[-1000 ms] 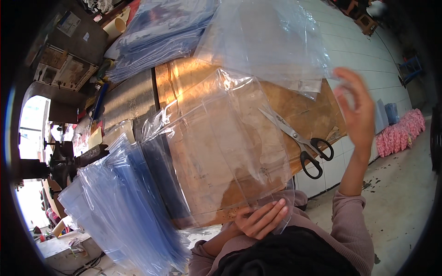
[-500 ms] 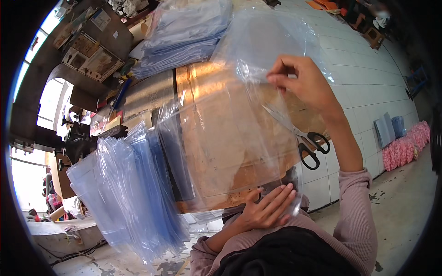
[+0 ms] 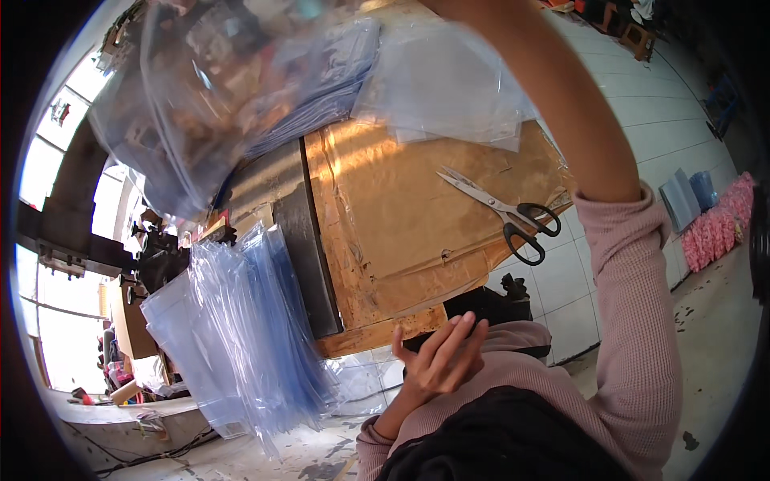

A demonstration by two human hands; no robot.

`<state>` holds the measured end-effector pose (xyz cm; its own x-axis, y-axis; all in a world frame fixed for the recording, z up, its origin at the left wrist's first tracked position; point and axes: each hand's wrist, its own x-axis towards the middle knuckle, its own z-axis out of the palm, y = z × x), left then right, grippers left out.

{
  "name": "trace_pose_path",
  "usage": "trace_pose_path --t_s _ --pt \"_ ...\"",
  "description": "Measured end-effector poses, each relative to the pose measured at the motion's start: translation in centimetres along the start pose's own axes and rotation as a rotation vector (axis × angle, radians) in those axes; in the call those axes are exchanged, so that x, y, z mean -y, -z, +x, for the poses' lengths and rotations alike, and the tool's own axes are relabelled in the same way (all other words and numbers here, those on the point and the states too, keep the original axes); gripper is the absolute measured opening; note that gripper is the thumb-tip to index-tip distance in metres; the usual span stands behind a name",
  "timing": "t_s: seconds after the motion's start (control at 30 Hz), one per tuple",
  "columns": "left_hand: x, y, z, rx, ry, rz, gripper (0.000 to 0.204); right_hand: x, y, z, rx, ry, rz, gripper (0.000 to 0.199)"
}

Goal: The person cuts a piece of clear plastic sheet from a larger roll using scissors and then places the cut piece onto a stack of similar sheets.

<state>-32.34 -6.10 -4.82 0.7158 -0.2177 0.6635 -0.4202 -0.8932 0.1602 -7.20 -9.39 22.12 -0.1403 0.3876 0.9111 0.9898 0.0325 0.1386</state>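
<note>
My right arm reaches up to the top edge of the view. Only a blurred bit of my right hand (image 3: 443, 6) shows there, its fingers cut off. A large clear plastic sheet or bag (image 3: 172, 112) hangs in the air at the upper left, smeared by motion; the hold on it is out of sight. My left hand (image 3: 441, 359) is open near my lap at the table's front edge, fingers apart and nothing in them. Scissors with black handles (image 3: 501, 210) lie on the brown-covered worktable (image 3: 393, 216), blades slightly apart and pointing to the far left.
A thick bundle of bluish plastic sheets (image 3: 257, 329) drapes over the table's left front edge. More plastic stacks (image 3: 329, 88) and loose clear sheets (image 3: 457, 80) lie at the far side. Black machine parts (image 3: 152, 248) stand left. Pink bundles (image 3: 722, 224) rest on the floor, right.
The clear plastic has been lifted off the table and swung to the upper left. My right hand has moved up and away; my left hand has come off the plastic. The scissors are now uncovered.
</note>
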Motion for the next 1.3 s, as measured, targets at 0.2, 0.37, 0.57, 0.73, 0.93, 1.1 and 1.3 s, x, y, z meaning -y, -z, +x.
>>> trace_pose_path --t_s 0.2,0.37,0.57,0.73,0.93,1.1,1.3 --pt "2.3 4.6 2.7 -0.518 -0.082 0.321 0.026 9.5 0.2 -15.2 0.339 -0.007 0.360 0.011" --pt "1.7 2.8 6.6 0.223 -0.053 0.061 0.035 12.4 3.5 -24.5 0.475 -0.446 0.679 0.022" --pt "0.8 -1.4 4.7 0.279 0.020 -0.073 0.047 14.5 5.6 -26.0 0.204 -0.970 0.273 0.020" --pt "-0.5 -2.7 4.0 0.190 0.174 -0.206 0.052 14.8 5.2 -26.9 0.591 -1.103 -0.398 0.032" --pt "-0.1 -4.5 3.9 0.247 0.162 -0.133 0.051 14.9 5.3 -25.9 0.721 -1.124 -0.397 0.039" --pt "1.0 -3.2 2.8 0.037 0.251 -0.233 0.051 15.8 4.6 -25.9 0.650 -1.294 -0.284 0.046" --pt "1.5 3.2 3.7 -0.350 0.339 0.189 0.043 16.0 4.7 -27.6 0.575 -1.332 -0.257 0.056"
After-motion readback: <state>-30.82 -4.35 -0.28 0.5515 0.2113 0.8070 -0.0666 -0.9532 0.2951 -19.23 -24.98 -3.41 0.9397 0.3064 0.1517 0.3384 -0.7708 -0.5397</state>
